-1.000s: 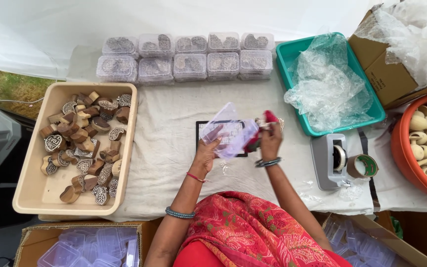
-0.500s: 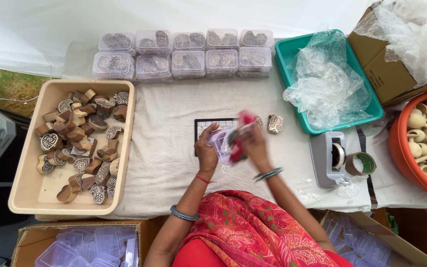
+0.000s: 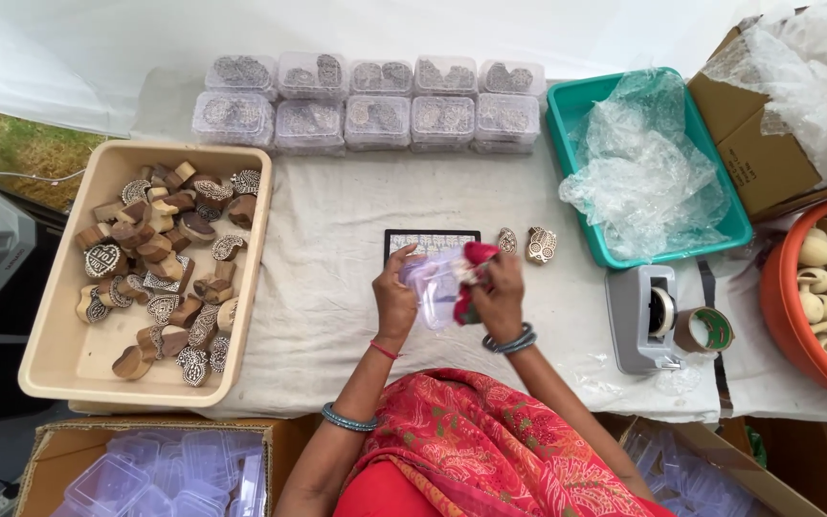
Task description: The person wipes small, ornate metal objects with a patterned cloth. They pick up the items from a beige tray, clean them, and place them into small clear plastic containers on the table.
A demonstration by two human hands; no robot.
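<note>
A small clear plastic box (image 3: pixel 435 283), light, thin-walled and probably slippery, was held above the cloth-covered surface (image 3: pixel 327 278), best gripped by its side edges. The left hand (image 3: pixel 395 302) pinched its left edge; the right hand (image 3: pixel 498 292), fingers curled, pressed a red cloth (image 3: pixel 476 257) against its right side. Two carved wooden stamps (image 3: pixel 528 243) lay just beyond.
</note>
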